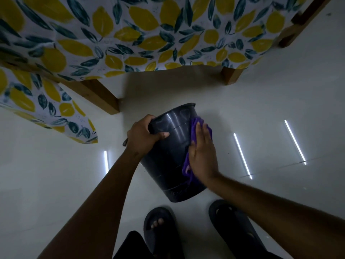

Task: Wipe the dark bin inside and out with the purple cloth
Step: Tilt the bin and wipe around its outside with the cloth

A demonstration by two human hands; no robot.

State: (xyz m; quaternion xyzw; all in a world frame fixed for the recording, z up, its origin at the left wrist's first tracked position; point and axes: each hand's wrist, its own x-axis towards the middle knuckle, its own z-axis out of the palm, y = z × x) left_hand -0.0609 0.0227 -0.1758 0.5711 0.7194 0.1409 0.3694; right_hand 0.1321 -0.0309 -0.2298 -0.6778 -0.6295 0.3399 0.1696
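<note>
Counting by size: one table (130,34) under a lemon-print cloth, one bin (173,161), two sandals (160,230), two hands, one rag (188,165). Dark, glossy and tilted, the bin sits over the pale floor, just below the table and above the sandals. At the bin's upper left, the left hand (143,135) clamps its rim. On the bin's right wall, the right hand (203,154) lies flat, fingers spread, pressing the purple rag.
</note>
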